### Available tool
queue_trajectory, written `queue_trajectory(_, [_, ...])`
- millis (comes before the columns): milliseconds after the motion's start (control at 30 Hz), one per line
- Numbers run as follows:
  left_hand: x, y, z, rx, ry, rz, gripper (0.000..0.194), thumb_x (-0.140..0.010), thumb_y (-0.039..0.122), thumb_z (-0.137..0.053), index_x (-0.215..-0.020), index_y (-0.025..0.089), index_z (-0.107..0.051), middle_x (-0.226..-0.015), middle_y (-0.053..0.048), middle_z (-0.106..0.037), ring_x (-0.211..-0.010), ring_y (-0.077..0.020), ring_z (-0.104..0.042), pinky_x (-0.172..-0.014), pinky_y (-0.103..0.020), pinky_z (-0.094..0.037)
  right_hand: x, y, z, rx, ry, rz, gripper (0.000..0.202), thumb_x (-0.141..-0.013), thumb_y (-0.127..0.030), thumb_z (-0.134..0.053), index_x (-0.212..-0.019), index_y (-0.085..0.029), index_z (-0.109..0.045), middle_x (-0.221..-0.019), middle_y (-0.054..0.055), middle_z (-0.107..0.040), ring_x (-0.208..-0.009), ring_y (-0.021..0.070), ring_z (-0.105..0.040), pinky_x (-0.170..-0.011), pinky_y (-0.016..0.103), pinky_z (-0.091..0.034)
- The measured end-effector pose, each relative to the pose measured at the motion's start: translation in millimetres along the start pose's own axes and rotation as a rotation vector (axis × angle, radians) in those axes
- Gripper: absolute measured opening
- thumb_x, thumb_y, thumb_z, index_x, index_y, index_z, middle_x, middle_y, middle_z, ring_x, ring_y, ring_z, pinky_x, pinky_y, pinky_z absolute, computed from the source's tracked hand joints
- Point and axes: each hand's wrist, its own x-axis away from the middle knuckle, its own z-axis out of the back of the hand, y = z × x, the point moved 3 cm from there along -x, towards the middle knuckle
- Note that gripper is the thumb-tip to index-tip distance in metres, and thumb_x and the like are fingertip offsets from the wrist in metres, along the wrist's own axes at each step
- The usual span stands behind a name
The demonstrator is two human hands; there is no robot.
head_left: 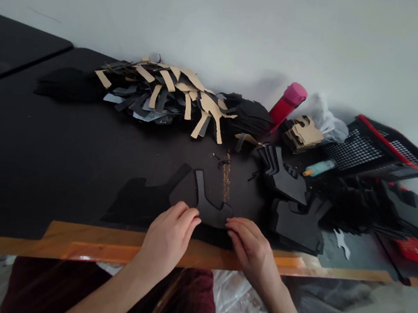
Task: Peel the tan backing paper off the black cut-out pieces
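A dark cut-out piece of sheet material [209,210], with a narrow arm pointing away from me, lies low over the table near its front edge. My left hand [170,228] pinches its left side between thumb and fingers. At the right end, my right hand [251,244] pinches the same piece. Just left of it, flat black cut-outs [142,199] of similar shape rest on the tabletop. To the right are stacks of black cut-outs [296,224], some fanned out. What lies beneath the held piece is partly hidden.
A heap of tan and black offcuts [167,94] lies by the wall. Beside it stand a pink-capped red bottle [287,105], tan cut-outs [304,133], and a black mesh basket [379,148]. A light-blue tube [320,168] lies before the basket. Brown tape [105,245] covers the table's front edge.
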Motion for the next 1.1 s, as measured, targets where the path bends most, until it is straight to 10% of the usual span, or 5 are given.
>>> queue_trajectory(133, [10, -7, -0.7, 0.124, 0.037, -0.104, 0.042, -0.09, 0.032, -0.051, -0.126, 0.016, -0.038, -0.094, -0.004, -0.054, -0.086, -0.0186, -0.055, -0.078, -0.032, -0.047, -4, 2, 2, -0.03, -0.007, -0.028, 0.02, -0.092, -0.016, -0.044, -0.101, -0.018, -0.062, -0.096, 0.008, -0.067, -0.093, 0.0184, -0.061, -0.082, 0.032, -0.053])
queue_trajectory(633, [6, -8, -10.6, 0.129, 0.074, 0.064, 0.044, -0.079, 0.009, -0.055, -0.119, 0.02, -0.038, -0.101, -0.006, -0.053, -0.091, -0.0222, -0.053, -0.08, -0.038, -0.048, -4, 27, 10, -0.188, -0.134, -0.181, 0.021, -0.092, -0.028, -0.047, -0.106, -0.023, -0.062, -0.106, 0.004, -0.065, -0.099, 0.0167, -0.06, -0.087, 0.025, -0.046])
queue_trajectory(900, [6, -2, -8.5, 0.052, 0.018, -0.031, 0.028, -0.082, 0.006, -0.046, -0.102, 0.023, -0.057, -0.104, -0.006, -0.052, -0.086, -0.0207, -0.052, -0.075, -0.038, -0.049, -17, 41, 6, -0.407, -0.059, -0.574, 0.029, -0.089, -0.043, -0.048, -0.1, -0.019, -0.057, -0.078, 0.002, -0.064, -0.066, 0.0169, -0.065, -0.061, 0.026, -0.053])
queue_trajectory(1100, [7, 2, -10.2, 0.024, 0.016, -0.08, 0.025, -0.085, 0.01, -0.047, -0.102, 0.022, -0.06, -0.11, -0.007, -0.052, -0.093, -0.0229, -0.05, -0.078, -0.04, -0.049, -22, 35, 17, -0.359, -0.092, -0.425, 0.023, -0.092, -0.034, -0.045, -0.106, -0.02, -0.057, -0.081, 0.001, -0.064, -0.061, 0.0138, -0.067, -0.058, 0.021, -0.052])
